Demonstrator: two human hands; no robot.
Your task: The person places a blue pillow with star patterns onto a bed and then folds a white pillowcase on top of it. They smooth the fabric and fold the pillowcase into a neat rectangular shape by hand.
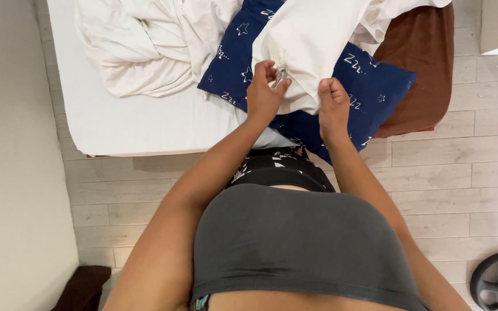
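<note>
Left hand (265, 92) pinches corner of soft cream cloth pillowcase (306, 46), fingers pressed tight so it stays put. Right hand (333, 103) curls shut on near edge (holds it steady). Pillowcase lies over dark blue star pillow (370, 86) on white bed (128, 124).

Both arms were stretched forward and down from the body, elbows a bit bent, bare forearms angling in toward each other. Left hand (265, 92) had its fingers curled up with thumb and fingertips pinched together, so a tight little grip right at the tips. Right hand (333, 102) sat just beside it at about the same height, knuckles up, fingers folded under into a closed grip, wrist pretty much straight.
</note>
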